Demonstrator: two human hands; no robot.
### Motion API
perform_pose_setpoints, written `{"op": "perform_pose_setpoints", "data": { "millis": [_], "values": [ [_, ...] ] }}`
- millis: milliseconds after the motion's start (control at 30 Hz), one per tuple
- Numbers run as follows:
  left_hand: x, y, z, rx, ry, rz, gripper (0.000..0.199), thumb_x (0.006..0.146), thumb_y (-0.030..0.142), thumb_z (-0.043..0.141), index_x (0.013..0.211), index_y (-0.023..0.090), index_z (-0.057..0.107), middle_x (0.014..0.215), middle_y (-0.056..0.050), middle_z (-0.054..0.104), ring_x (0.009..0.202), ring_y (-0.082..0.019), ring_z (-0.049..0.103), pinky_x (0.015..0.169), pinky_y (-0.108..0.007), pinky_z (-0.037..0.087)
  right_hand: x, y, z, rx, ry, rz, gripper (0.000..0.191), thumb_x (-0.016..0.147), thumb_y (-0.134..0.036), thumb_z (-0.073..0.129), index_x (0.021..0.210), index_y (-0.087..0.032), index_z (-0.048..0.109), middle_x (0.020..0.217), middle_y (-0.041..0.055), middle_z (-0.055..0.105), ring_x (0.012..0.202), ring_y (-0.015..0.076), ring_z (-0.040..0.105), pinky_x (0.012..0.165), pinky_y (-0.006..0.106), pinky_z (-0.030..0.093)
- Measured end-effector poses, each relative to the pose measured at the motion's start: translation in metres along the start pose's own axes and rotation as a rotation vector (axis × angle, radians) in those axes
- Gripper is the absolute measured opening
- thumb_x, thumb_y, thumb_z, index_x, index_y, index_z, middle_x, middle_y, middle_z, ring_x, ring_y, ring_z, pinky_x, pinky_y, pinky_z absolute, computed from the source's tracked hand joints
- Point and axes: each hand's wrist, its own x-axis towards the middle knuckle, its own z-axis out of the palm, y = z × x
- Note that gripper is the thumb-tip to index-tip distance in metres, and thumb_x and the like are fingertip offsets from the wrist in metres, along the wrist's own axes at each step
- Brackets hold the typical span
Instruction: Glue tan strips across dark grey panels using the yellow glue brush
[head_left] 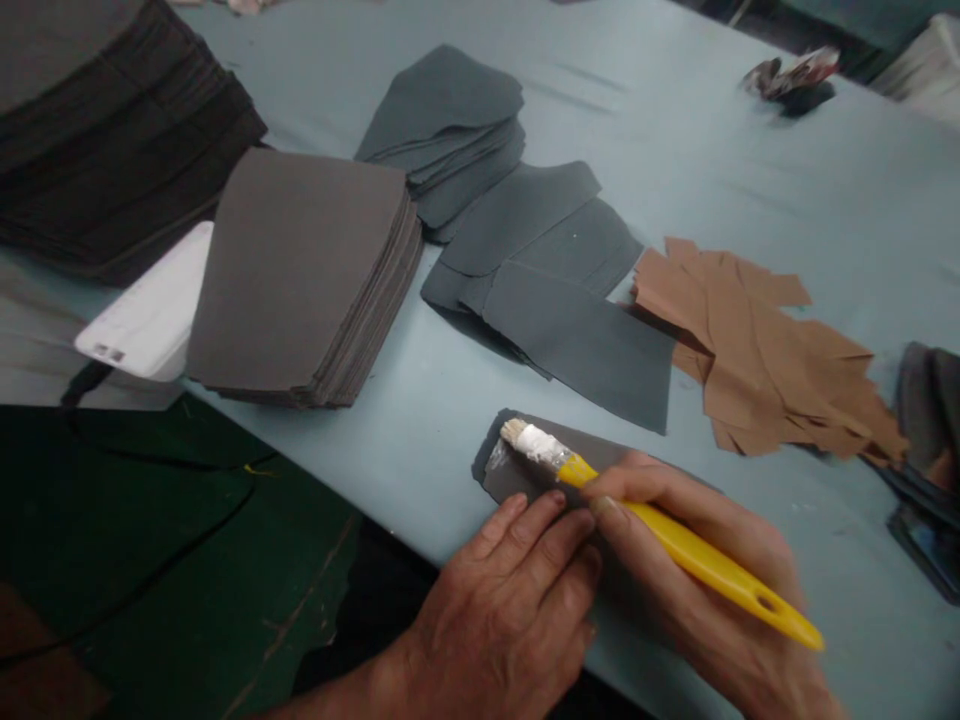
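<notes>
A dark grey flat piece [600,445] lies on the pale blue table near its front edge, partly hidden under my hands. My left hand [517,590] rests flat on its near side, fingers stretched out and holding nothing. Between thumb and fingers, my right hand [697,560] grips a brush with a yellow handle [701,550]. White stuff coats the brush's bristles [534,443], which touch the left end of the piece, where a whitish wet smear shows.
Beyond lie a brownish-grey stack [300,270], blue-grey pieces [450,110] and brown strips [757,350]. A taller dark stack [112,130] and a white device [154,305] are at left. Dark items [934,480] sit at right, a crumpled object [795,80] at the back.
</notes>
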Motion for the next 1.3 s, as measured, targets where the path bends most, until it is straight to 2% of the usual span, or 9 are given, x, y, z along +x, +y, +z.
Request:
{"op": "perform_pose_setpoints", "data": {
  "millis": [200, 367, 533, 667, 833, 900, 1000, 1100, 1300],
  "values": [
    [0.000, 0.001, 0.001, 0.007, 0.029, -0.003, 0.043, 0.103, 0.033, 0.060, 0.142, 0.014, 0.062, 0.134, -0.005, 0.076, 0.127, -0.020, 0.068, 0.126, -0.035, 0.040, 0.001, -0.002, -0.005, -0.034, -0.115, -0.022, 0.017, 0.095, -0.032, 0.071, 0.079, -0.028, 0.074, 0.073, -0.0024, 0.073, 0.062, 0.0128, 0.067, 0.059, 0.019, 0.056],
    [0.000, 0.000, -0.001, 0.001, 0.017, 0.014, 0.037, 0.105, 0.034, 0.056, 0.135, 0.014, 0.066, 0.143, -0.005, 0.070, 0.141, -0.021, 0.058, 0.128, -0.036, 0.036, 0.004, -0.001, -0.005, -0.017, -0.045, -0.020, 0.015, 0.097, -0.032, 0.070, 0.083, -0.027, 0.074, 0.074, -0.0022, 0.069, 0.061, 0.0118, 0.064, 0.056, 0.019, 0.054],
    [0.001, 0.001, -0.001, 0.027, 0.013, 0.014, 0.038, 0.103, 0.032, 0.059, 0.137, 0.015, 0.065, 0.137, -0.005, 0.074, 0.130, -0.019, 0.066, 0.126, -0.034, 0.039, 0.001, -0.001, -0.005, -0.044, -0.209, -0.027, 0.014, 0.098, -0.031, 0.069, 0.085, -0.027, 0.073, 0.077, -0.0022, 0.071, 0.064, 0.0127, 0.066, 0.062, 0.021, 0.056],
    [0.002, 0.000, -0.001, 0.003, 0.017, 0.019, 0.039, 0.104, 0.033, 0.058, 0.136, 0.013, 0.065, 0.142, -0.006, 0.071, 0.139, -0.021, 0.059, 0.128, -0.036, 0.036, 0.006, -0.006, -0.005, -0.045, -0.109, -0.042, 0.016, 0.097, -0.031, 0.069, 0.082, -0.027, 0.073, 0.071, -0.0040, 0.068, 0.058, 0.0103, 0.064, 0.056, 0.018, 0.054],
    [0.000, 0.000, 0.000, 0.009, 0.021, 0.009, 0.037, 0.102, 0.032, 0.061, 0.135, 0.015, 0.066, 0.134, -0.003, 0.075, 0.128, -0.019, 0.066, 0.130, -0.035, 0.033, 0.006, -0.009, -0.009, 0.025, -0.177, -0.053, 0.016, 0.096, -0.027, 0.070, 0.081, -0.026, 0.073, 0.068, -0.0040, 0.067, 0.056, 0.0095, 0.063, 0.055, 0.016, 0.053],
    [-0.001, 0.000, 0.000, 0.011, -0.005, -0.003, 0.036, 0.102, 0.035, 0.061, 0.132, 0.016, 0.067, 0.140, -0.003, 0.072, 0.137, -0.020, 0.060, 0.130, -0.035, 0.033, -0.001, -0.003, -0.017, 0.034, -0.053, -0.009, 0.016, 0.095, -0.032, 0.072, 0.079, -0.026, 0.074, 0.069, -0.0027, 0.068, 0.056, 0.0106, 0.064, 0.053, 0.017, 0.053],
    [-0.002, 0.001, -0.001, 0.003, -0.024, -0.013, 0.035, 0.102, 0.035, 0.061, 0.131, 0.018, 0.068, 0.146, -0.003, 0.069, 0.147, -0.021, 0.052, 0.129, -0.037, 0.035, -0.017, 0.012, -0.029, -0.009, 0.258, 0.131, 0.013, 0.089, -0.039, 0.080, 0.090, -0.027, 0.078, 0.077, 0.0007, 0.074, 0.061, 0.0134, 0.067, 0.049, 0.018, 0.051],
    [0.000, 0.000, -0.003, -0.023, 0.007, -0.026, 0.031, 0.102, 0.028, 0.058, 0.130, 0.020, 0.069, 0.145, -0.002, 0.070, 0.146, -0.020, 0.054, 0.129, -0.036, 0.034, -0.032, 0.027, -0.039, 0.068, 0.426, 0.256, 0.023, 0.085, -0.044, 0.084, 0.096, -0.024, 0.077, 0.073, 0.0016, 0.073, 0.060, 0.0150, 0.065, 0.049, 0.022, 0.051],
    [0.003, -0.009, -0.001, -0.007, 0.059, 0.057, 0.030, 0.105, 0.026, 0.054, 0.127, 0.018, 0.071, 0.142, -0.004, 0.072, 0.141, -0.021, 0.059, 0.131, -0.034, 0.027, -0.062, 0.049, -0.060, 0.398, 0.732, 0.243, 0.031, 0.091, -0.050, 0.075, 0.078, -0.022, 0.073, 0.057, -0.0049, 0.053, 0.050, 0.0100, 0.054, 0.052, 0.023, 0.050]
  ]
}}
